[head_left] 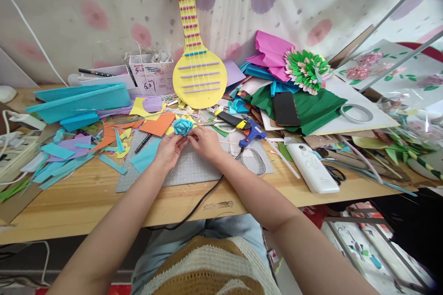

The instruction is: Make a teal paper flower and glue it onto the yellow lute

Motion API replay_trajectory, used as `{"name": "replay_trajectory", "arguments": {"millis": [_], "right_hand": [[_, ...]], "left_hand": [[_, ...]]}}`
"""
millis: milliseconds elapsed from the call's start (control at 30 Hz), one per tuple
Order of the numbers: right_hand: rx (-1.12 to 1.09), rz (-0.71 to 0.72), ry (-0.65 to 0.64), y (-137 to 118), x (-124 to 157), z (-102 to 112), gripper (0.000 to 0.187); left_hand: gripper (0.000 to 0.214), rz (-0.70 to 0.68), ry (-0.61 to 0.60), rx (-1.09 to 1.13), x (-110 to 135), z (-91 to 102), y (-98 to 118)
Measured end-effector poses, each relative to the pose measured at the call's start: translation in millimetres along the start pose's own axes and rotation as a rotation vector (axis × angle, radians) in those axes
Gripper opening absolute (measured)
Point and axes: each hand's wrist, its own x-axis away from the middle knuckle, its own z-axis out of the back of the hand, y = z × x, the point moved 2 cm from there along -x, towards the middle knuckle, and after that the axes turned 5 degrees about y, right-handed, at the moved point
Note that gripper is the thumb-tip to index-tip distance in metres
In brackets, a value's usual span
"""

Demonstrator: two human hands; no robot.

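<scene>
One blue paper flower (183,126) sits near the centre of the frame, just above the fingertips of the left hand (169,150), which pinch its base; the right hand (206,143) meets the left just beside it, fingers bunched, its grip on the flower impossible to tell. Right of centre lie one yellow-and-black cutter (235,120), one blue glue gun (254,133) and, farther right, one dark phone (285,109).
</scene>
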Motion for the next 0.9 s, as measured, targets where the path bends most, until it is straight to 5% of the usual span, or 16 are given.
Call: {"name": "replay_trajectory", "arguments": {"millis": [900], "right_hand": [[0.085, -0.091, -0.071, 2, 2, 4, 0.017]], "left_hand": [[0.010, 0.010, 0.109, -0.022, 5, -1.3, 0]]}}
